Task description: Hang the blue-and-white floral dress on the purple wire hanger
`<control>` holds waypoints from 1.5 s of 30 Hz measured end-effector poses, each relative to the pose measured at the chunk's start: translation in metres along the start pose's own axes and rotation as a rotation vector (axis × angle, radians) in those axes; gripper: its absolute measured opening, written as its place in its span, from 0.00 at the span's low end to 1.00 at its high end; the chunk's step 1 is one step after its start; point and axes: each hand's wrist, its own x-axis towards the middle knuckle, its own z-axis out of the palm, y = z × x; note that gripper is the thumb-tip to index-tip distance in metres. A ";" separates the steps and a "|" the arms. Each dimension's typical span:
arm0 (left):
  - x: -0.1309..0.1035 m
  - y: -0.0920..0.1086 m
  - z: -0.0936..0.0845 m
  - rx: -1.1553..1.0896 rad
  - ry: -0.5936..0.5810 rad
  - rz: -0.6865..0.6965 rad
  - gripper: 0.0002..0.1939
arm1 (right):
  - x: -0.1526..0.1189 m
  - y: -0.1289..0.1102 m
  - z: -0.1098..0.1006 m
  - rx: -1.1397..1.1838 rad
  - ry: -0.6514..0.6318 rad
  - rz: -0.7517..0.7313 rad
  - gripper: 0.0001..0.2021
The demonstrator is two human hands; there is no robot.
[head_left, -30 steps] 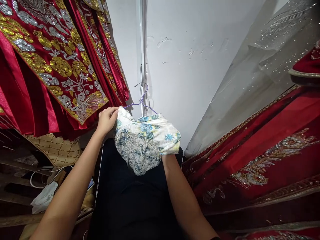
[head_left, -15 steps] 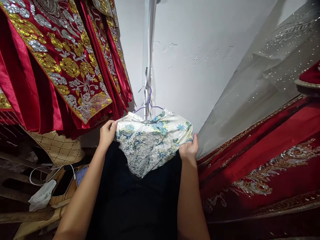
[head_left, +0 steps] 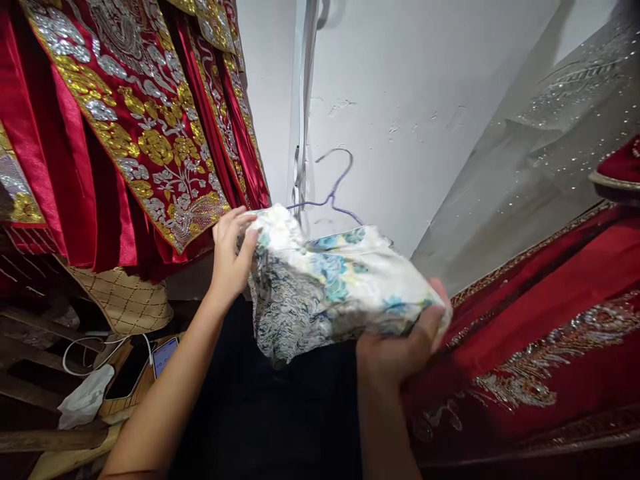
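A white garment with a blue, green and yellow floral pattern (head_left: 330, 280) is stretched between my hands, tilted down to the right. The purple wire hanger (head_left: 333, 198) sticks up out of its neckline, with the hook free in front of the white wall. At the garment's left shoulder, my left hand (head_left: 234, 250) pinches the fabric between thumb and fingers. My right hand (head_left: 407, 343), blurred by motion, grips the sleeve end on the right, its thumb on top of the cloth.
Red embroidered garments (head_left: 150, 133) hang at the left. On the right are a sheer sparkly fabric (head_left: 510, 173) and red beaded cloth (head_left: 560, 293). Two phones, one dark (head_left: 127, 370) and one lit (head_left: 164, 353), lie low left beside a white cable (head_left: 75, 370).
The garment and hanger have shifted right and come closer, tilting. My right hand has moved right and closed over the sleeve; my left hand has moved slightly right and up.
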 end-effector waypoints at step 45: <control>0.000 0.039 -0.061 0.247 0.055 0.078 0.21 | 0.045 0.093 0.055 -0.172 -0.693 0.399 0.21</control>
